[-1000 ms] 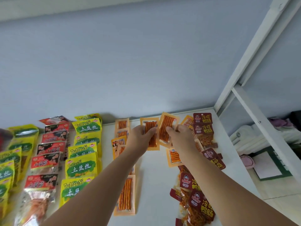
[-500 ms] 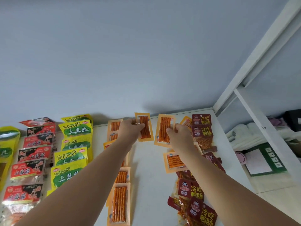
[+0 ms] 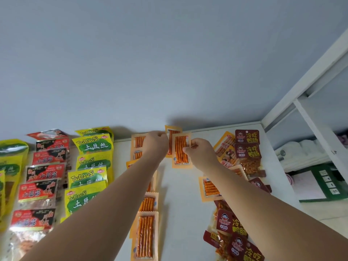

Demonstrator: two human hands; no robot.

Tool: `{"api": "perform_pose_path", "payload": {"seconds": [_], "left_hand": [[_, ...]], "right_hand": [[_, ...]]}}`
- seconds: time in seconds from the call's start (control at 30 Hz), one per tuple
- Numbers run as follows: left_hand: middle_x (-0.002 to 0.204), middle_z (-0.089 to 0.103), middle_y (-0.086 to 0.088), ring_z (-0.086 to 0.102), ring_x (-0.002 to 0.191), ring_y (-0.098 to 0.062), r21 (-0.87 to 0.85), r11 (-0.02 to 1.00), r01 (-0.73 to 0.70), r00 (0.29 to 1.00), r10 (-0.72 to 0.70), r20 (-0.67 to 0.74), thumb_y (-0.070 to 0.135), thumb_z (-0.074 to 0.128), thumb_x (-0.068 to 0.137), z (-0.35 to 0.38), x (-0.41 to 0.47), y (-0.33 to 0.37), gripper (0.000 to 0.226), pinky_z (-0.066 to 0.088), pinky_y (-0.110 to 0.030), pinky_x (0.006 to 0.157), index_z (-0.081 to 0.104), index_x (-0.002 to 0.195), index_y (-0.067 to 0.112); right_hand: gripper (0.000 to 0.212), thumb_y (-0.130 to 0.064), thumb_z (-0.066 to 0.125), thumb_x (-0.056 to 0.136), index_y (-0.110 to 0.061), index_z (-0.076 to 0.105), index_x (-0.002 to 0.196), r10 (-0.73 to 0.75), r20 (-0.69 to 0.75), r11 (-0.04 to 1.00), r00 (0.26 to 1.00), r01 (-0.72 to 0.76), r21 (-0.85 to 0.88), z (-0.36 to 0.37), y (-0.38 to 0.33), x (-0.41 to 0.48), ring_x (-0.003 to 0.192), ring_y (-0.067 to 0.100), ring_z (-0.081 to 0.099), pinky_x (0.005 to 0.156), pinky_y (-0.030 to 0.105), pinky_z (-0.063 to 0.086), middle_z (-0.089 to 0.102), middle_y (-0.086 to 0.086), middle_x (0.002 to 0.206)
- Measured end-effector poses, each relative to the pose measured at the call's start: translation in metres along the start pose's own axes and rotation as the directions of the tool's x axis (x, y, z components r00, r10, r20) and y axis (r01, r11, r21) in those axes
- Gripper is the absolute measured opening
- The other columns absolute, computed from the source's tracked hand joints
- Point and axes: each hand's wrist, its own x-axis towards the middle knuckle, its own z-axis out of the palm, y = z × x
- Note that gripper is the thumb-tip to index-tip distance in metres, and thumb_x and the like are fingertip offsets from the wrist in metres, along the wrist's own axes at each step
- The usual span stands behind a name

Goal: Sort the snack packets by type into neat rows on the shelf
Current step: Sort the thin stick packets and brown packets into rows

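While our left hand [image 3: 156, 143] pinches the upper orange packet [image 3: 173, 129] and our right hand [image 3: 202, 156] the lower orange packet [image 3: 181, 150], we should lay them flat, edges aligned, mid-frame

The left hand [image 3: 155, 144] and front stick packet [image 3: 181, 150] hide much of the rear stick packet [image 3: 169, 142]. The left forearm [image 3: 105, 204] covers part of the orange packet row [image 3: 145, 236].
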Motion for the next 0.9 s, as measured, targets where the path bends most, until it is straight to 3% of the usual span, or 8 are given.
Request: {"api": "perform_pose_path", "payload": {"seconds": [0.13, 0.27, 0.37, 0.53, 0.6, 0.7, 0.77, 0.9], "left_hand": [[0.079, 0.075, 0.000, 0.053, 0.055, -0.014, -0.003, 1.000, -0.015, 1.000, 0.015, -0.001, 0.013, 0.037, 0.098, -0.006, -0.002, -0.005, 0.034, 0.039, -0.020, 0.042, 0.068, 0.096, 0.028], [0.075, 0.057, -0.010, 0.051, 0.069, -0.022, -0.055, 0.998, -0.011, 1.000, 0.011, 0.010, 0.006, 0.039, 0.092, -0.007, -0.006, -0.008, 0.028, 0.044, -0.034, 0.060, 0.066, 0.083, 0.005], [0.070, 0.052, -0.013, 0.043, 0.059, -0.020, 0.013, 0.999, -0.050, 0.999, 0.050, 0.012, 0.006, 0.040, 0.091, -0.007, -0.013, -0.007, 0.026, 0.031, -0.023, 0.045, 0.060, 0.076, 0.012], [0.115, 0.070, 0.004, 0.065, 0.070, -0.009, 0.039, 0.988, -0.147, 0.988, 0.148, -0.034, 0.020, 0.052, 0.097, -0.003, -0.027, 0.003, 0.033, 0.045, -0.021, 0.054, 0.064, 0.127, 0.020], [0.112, 0.070, 0.006, 0.067, 0.074, -0.008, 0.079, 0.976, -0.204, 0.979, 0.206, -0.013, 0.023, 0.055, 0.095, 0.005, -0.033, 0.010, 0.032, 0.049, -0.024, 0.056, 0.064, 0.125, 0.021], [0.120, 0.070, 0.004, 0.066, 0.096, -0.011, 0.149, 0.947, -0.285, 0.958, 0.274, 0.085, 0.027, 0.062, 0.092, 0.028, -0.044, 0.020, 0.036, 0.053, -0.026, 0.078, 0.064, 0.127, 0.020], [0.130, 0.067, 0.002, 0.064, 0.105, -0.012, 0.201, 0.921, -0.335, 0.936, 0.300, 0.183, 0.034, 0.067, 0.091, 0.049, -0.050, 0.024, 0.045, 0.047, -0.023, 0.082, 0.061, 0.132, 0.018], [0.140, 0.059, -0.003, 0.060, 0.102, -0.014, 0.285, 0.879, -0.381, 0.902, 0.287, 0.322, 0.045, 0.074, 0.086, 0.093, -0.063, 0.027, 0.071, 0.049, -0.029, 0.084, 0.048, 0.146, 0.017]], "right_hand": [[0.016, -0.023, 0.063, 0.094, -0.012, 0.072, 0.085, -0.005, -0.004, 0.999, 1.000, 0.005, -0.033, 0.005, -0.007, 0.001, 0.062, 0.013, 0.062, 0.049, 0.023, 0.038, 0.067, -0.001, 0.071], [0.023, -0.019, 0.058, 0.094, -0.004, 0.072, 0.085, -0.026, 0.006, 0.997, 1.000, 0.026, -0.075, 0.008, -0.010, -0.005, 0.061, 0.023, 0.062, 0.046, 0.025, 0.039, 0.068, 0.012, 0.073], [0.026, -0.019, 0.054, 0.096, -0.001, 0.072, 0.100, -0.049, 0.006, 0.993, 0.999, 0.049, -0.110, 0.006, -0.011, -0.012, 0.079, 0.029, 0.069, 0.058, 0.034, 0.052, 0.072, 0.015, 0.087], [0.041, -0.020, 0.054, 0.097, -0.011, 0.057, 0.137, -0.043, -0.028, 0.997, 0.999, 0.041, -0.065, -0.011, -0.006, -0.029, 0.118, 0.020, 0.060, 0.080, 0.023, 0.044, 0.062, 0.005, 0.134], [0.040, -0.018, 0.051, 0.098, -0.011, 0.057, 0.137, -0.054, -0.045, 0.998, 0.998, 0.053, -0.036, -0.024, 0.001, -0.034, 0.120, 0.017, 0.058, 0.085, 0.021, 0.040, 0.062, 0.005, 0.136], [0.035, -0.017, 0.047, 0.100, -0.015, 0.064, 0.130, -0.030, -0.135, 0.998, 0.990, 0.037, 0.050, -0.050, 0.018, -0.044, 0.110, 0.012, 0.059, 0.077, 0.018, 0.046, 0.065, 0.002, 0.130], [0.029, -0.016, 0.049, 0.100, -0.017, 0.067, 0.123, 0.031, -0.188, 0.985, 0.982, 0.002, 0.171, -0.067, 0.033, -0.051, 0.111, 0.016, 0.063, 0.088, 0.033, 0.056, 0.067, 0.002, 0.127], [0.029, -0.010, 0.050, 0.099, -0.015, 0.065, 0.124, 0.161, -0.196, 0.940, 0.967, -0.089, 0.331, -0.093, 0.058, -0.062, 0.120, 0.029, 0.062, 0.103, 0.052, 0.051, 0.065, 0.009, 0.131]]}}
